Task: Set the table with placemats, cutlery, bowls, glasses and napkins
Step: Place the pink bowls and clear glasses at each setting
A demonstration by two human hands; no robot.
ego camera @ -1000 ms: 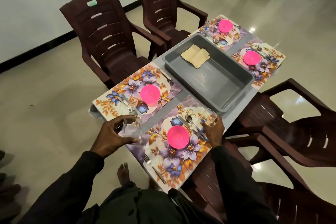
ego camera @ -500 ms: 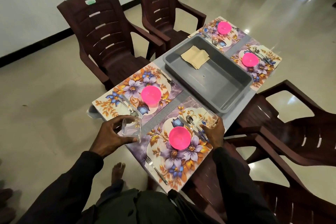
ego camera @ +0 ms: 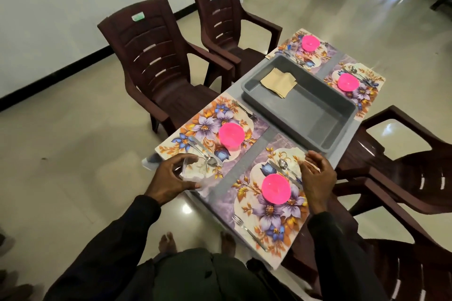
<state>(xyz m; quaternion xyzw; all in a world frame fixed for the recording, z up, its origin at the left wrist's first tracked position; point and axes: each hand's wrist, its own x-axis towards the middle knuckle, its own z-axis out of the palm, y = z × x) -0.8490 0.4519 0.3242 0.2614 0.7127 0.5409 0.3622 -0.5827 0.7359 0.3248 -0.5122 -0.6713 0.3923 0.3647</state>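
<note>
Left hand (ego camera: 168,178) wraps the clear glass (ego camera: 192,171) at the left placemat's (ego camera: 195,127) near corner, beside its spoon (ego camera: 211,161); right hand (ego camera: 318,178) hovers, grip unclear, nearer the napkins (ego camera: 278,82) ahead in the grey tub (ego camera: 318,117).

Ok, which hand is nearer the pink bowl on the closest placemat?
Right. The right hand is just right of the pink bowl, by the near placemat's right edge. The left hand grips a glass at the neighbouring placemat's corner, farther off.

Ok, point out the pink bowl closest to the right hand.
The pink bowl on the nearest placemat, beside the right hand; the others sit farther off.
</note>
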